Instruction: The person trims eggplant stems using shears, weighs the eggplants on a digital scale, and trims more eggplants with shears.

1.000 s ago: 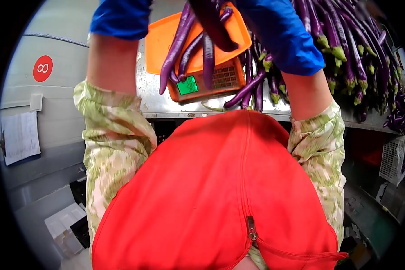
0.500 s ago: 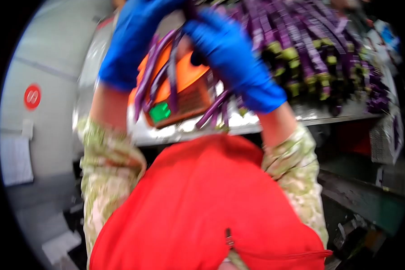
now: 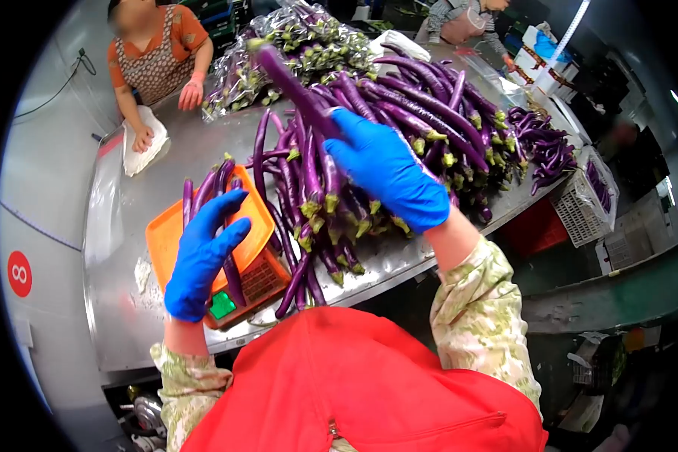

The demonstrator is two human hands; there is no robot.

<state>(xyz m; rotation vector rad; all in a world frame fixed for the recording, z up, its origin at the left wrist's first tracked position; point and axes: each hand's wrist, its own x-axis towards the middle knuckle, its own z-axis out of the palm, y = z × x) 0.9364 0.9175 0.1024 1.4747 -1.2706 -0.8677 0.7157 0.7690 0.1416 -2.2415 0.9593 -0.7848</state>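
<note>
My right hand (image 3: 388, 167), in a blue glove, is closed around the lower part of a long purple eggplant (image 3: 290, 84), which points up and to the left above the pile. My left hand (image 3: 207, 252), also blue-gloved, is over the left side of an orange tray (image 3: 258, 218), its thumb and fingers apart. Several eggplants (image 3: 203, 192) lie on that tray, partly hidden by the left hand. Beneath the tray is an orange scale (image 3: 262, 280) with a lit green display (image 3: 221, 304).
A big heap of eggplants (image 3: 429, 105) covers the middle of the metal table (image 3: 117, 226). Bagged eggplants (image 3: 309, 49) lie at the back. A co-worker (image 3: 158, 53) rests one hand on a white cloth (image 3: 149, 143); another person (image 3: 467, 22) stands farther off. A white crate (image 3: 586, 200) is at right.
My view has swung, showing more of the table and the co-workers. My hands have come apart; the left is now low by the tray, the right holds an eggplant over the heap.
</note>
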